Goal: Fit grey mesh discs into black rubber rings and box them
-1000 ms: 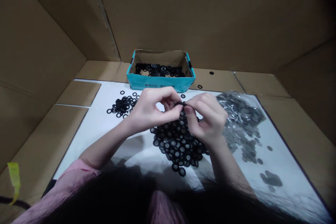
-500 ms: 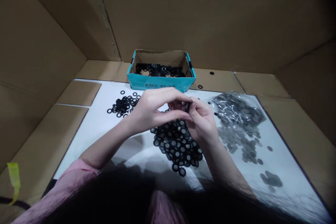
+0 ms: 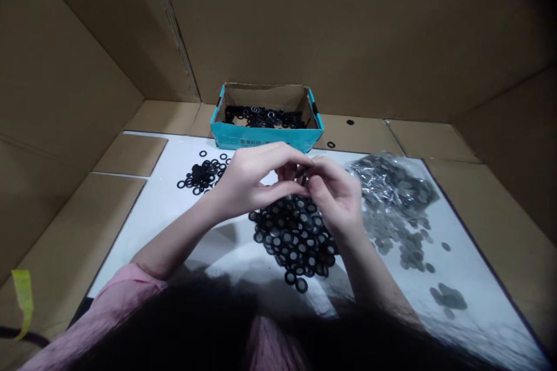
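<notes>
Both hands, left hand (image 3: 249,178) and right hand (image 3: 342,196), pinch one small dark ring (image 3: 304,178) near the white board's (image 3: 163,206) far edge. It lay flatter a second ago; now it's tipped up.

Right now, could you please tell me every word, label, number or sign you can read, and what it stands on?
Teal box, front: dark printing, too small and blurred to quote, partly hidden behind the left hand.
No other text can be made out.
</notes>
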A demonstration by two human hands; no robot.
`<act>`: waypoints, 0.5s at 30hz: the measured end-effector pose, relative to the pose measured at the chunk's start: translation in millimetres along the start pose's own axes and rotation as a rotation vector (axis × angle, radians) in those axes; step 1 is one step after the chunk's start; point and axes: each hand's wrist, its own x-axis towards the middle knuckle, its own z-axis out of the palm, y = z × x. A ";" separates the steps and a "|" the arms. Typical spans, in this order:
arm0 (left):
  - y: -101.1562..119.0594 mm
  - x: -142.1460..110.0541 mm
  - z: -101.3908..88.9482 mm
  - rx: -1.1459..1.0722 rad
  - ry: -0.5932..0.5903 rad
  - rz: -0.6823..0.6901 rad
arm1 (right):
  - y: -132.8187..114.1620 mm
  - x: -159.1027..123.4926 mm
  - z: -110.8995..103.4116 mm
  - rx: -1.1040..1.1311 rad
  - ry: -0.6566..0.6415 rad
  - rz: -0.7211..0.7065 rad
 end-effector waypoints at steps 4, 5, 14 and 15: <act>0.1 -1.2 -2.4 0.072 -0.046 0.017 | -9.3 0.5 -4.1 -0.120 0.005 -0.015; -0.2 -1.7 -2.6 0.086 -0.059 0.021 | -10.5 0.3 -4.1 -0.136 0.005 -0.023; -1.2 -4.8 1.8 0.150 -0.026 0.116 | -8.4 1.3 -2.7 0.009 0.016 0.049; -1.7 -4.3 1.1 0.148 -0.029 0.118 | -7.8 1.3 -3.3 0.016 0.021 0.052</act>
